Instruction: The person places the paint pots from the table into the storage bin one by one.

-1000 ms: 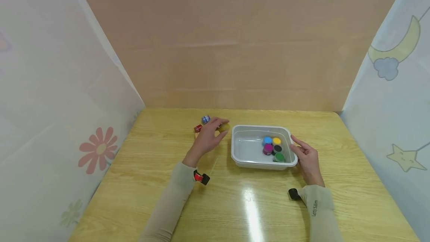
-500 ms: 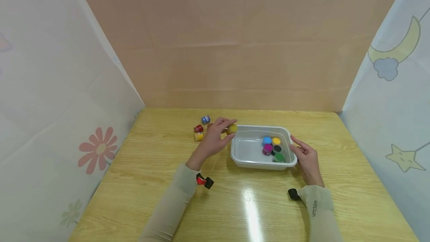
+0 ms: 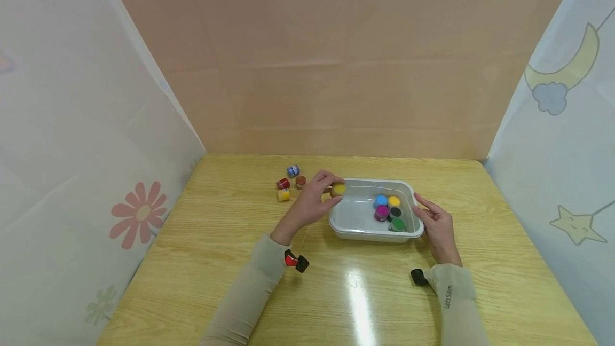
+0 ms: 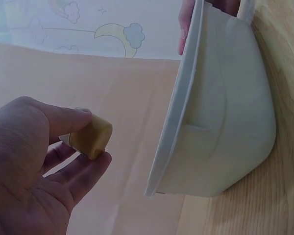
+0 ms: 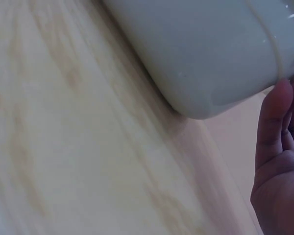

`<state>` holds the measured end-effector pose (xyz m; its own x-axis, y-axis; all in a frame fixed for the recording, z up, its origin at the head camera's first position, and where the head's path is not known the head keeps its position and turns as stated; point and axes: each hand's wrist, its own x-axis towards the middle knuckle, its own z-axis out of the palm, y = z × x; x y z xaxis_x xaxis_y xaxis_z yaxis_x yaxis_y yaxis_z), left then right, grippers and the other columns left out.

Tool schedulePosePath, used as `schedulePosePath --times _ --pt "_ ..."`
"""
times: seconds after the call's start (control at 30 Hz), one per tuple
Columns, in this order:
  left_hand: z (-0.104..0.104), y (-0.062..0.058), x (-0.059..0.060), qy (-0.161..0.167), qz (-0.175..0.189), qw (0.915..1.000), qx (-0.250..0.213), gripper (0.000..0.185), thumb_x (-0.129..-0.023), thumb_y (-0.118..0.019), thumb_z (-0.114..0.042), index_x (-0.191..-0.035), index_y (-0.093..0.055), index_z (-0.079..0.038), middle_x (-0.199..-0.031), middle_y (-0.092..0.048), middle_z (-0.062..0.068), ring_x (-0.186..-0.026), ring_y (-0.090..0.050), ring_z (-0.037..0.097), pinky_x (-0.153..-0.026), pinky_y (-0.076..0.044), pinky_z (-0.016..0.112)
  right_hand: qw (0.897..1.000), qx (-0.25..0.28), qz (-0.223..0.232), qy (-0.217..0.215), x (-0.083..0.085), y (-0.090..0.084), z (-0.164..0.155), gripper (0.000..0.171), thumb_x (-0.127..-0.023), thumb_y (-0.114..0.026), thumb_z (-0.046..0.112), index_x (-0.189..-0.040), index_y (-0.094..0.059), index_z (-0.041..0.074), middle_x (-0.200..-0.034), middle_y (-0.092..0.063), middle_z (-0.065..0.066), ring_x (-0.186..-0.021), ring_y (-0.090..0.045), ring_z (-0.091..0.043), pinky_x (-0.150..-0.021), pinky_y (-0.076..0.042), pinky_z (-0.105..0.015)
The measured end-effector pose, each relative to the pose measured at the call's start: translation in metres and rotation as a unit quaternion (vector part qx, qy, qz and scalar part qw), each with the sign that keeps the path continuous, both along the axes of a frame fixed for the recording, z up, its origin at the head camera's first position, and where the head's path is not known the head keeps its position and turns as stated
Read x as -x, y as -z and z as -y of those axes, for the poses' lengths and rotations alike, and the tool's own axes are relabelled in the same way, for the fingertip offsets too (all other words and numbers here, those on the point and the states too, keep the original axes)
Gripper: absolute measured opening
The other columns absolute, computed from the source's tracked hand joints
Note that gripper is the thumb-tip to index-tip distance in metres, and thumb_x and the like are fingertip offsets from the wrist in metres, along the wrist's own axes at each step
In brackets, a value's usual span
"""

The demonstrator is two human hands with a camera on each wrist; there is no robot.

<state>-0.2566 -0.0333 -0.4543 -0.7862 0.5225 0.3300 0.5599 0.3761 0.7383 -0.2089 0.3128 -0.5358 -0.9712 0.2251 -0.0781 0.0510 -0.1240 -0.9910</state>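
My left hand [image 3: 309, 203] pinches a small paint jar with a mustard-yellow lid [image 3: 338, 190] between thumb and fingertips. In the head view the jar overlaps the left rim of a white plastic tub [image 3: 357, 235]; the left wrist view has it raised beside the tub's wall [image 4: 230, 112]. My right hand [image 3: 438, 228] grips the tub's right end, thumb and fingers at the rim. Inside the tub, toward the right, are a blue-lidded jar [image 3: 380, 202], a yellow-lidded jar [image 3: 394, 202], a magenta jar [image 3: 381, 213], a black-lidded jar [image 3: 395, 213] and a green jar [image 3: 397, 225].
Left of the tub, on the wooden table [image 3: 206, 239], lie a blue jar [image 3: 293, 171], a red jar [image 3: 283, 183], a brown jar [image 3: 300, 182] and a yellow jar [image 3: 283, 195]. A brown backdrop [image 3: 346, 95] rises behind the table, with patterned white sheets at both sides.
My left hand has moved right with the mustard-lidded jar, from beside the loose jars to the tub's left rim, uncovering the yellow and brown jars. My right hand stays at the tub.
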Motion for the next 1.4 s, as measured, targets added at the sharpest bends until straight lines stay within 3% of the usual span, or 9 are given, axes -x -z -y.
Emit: schedulePosePath --times 0.23,0.4,0.63,0.87,1.17,1.4 --pt "-0.008 0.006 0.001 0.018 -0.01 0.9996 0.02 0.033 -0.097 -0.073 -0.01 -0.13 -0.065 -0.009 -0.121 -0.056 0.007 -0.104 -0.06 0.016 -0.097 -0.058 0.039 1.0 0.001 -0.004 -0.002 0.0 -0.001 0.0 0.05 -0.097 -0.075 0.02 -0.144 -0.061 0.012 -0.064 -0.066 0.005 -0.049 -0.04 -0.003 -0.046 -0.028 -0.031" --pt "-0.018 0.012 0.002 0.022 -0.02 0.9983 0.049 0.033 -0.096 -0.075 -0.014 -0.128 -0.067 -0.011 -0.122 -0.059 0.004 -0.108 -0.059 0.016 -0.098 -0.056 0.037 1.0 0.002 -0.009 -0.005 0.0 -0.001 0.0 0.05 -0.097 -0.074 0.019 -0.144 -0.061 0.011 -0.065 -0.066 0.005 -0.049 -0.04 -0.002 -0.048 -0.024 -0.035" --pt "-0.032 0.018 0.002 0.04 -0.016 0.9975 0.055 0.03 -0.095 -0.077 -0.018 -0.124 -0.068 -0.014 -0.121 -0.062 0.0 -0.109 -0.063 0.014 -0.098 -0.057 0.036 1.0 0.0 -0.008 -0.007 0.0 0.0 0.0 0.049 -0.097 -0.074 0.019 -0.144 -0.061 0.012 -0.066 -0.067 0.005 -0.049 -0.04 -0.002 -0.048 -0.024 -0.035" --pt "-0.048 0.024 0.005 0.056 -0.029 0.9953 0.074 0.031 -0.094 -0.078 -0.018 -0.124 -0.069 -0.012 -0.121 -0.066 0.006 -0.11 -0.066 0.019 -0.098 -0.058 0.039 1.0 0.004 -0.012 -0.009 0.0 0.0 -0.001 0.049 -0.097 -0.074 0.019 -0.144 -0.061 0.012 -0.064 -0.067 0.004 -0.047 -0.039 -0.003 -0.049 -0.022 -0.037" --pt "-0.067 0.027 0.006 0.054 -0.04 0.9895 0.127 0.031 -0.093 -0.079 -0.021 -0.123 -0.069 -0.022 -0.117 -0.063 -0.007 -0.107 -0.062 0.009 -0.093 -0.051 0.017 1.0 0.008 -0.016 -0.006 0.001 0.001 -0.001 0.046 -0.097 -0.074 0.018 -0.142 -0.064 0.013 -0.064 -0.066 0.004 -0.05 -0.044 -0.003 -0.046 -0.032 -0.028" --pt "-0.079 0.027 0.005 0.07 -0.031 0.9847 0.157 0.032 -0.093 -0.08 -0.02 -0.123 -0.071 -0.02 -0.122 -0.065 -0.004 -0.11 -0.064 0.015 -0.091 -0.049 0.017 1.0 0.001 -0.017 -0.002 0.001 0.001 -0.001 0.046 -0.097 -0.074 0.018 -0.141 -0.064 0.013 -0.062 -0.064 0.004 -0.048 -0.041 -0.003 -0.046 -0.027 -0.031"
